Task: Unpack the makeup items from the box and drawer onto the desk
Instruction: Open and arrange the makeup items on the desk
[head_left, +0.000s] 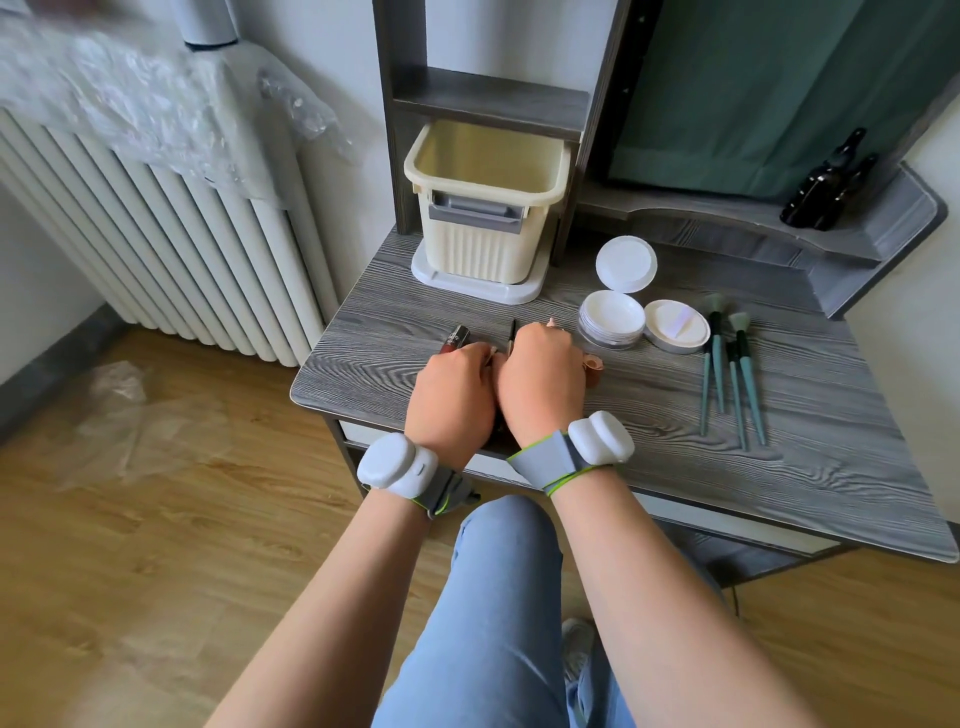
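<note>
Cream ribbed box (480, 208), grey wood-grain desk (675, 415), 4 teal brushes (727, 374).

Bare desk (649, 457) lies open right of the hands, bounded by the brushes (730, 364), powder jars (613, 325) and cream box (485, 208) behind.

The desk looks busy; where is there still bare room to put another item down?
Bare desk lies along the front edge, right of the right hand and below the brushes. Another patch is left of the left hand, before the beige bin. Around the powder jar it is crowded.
</note>
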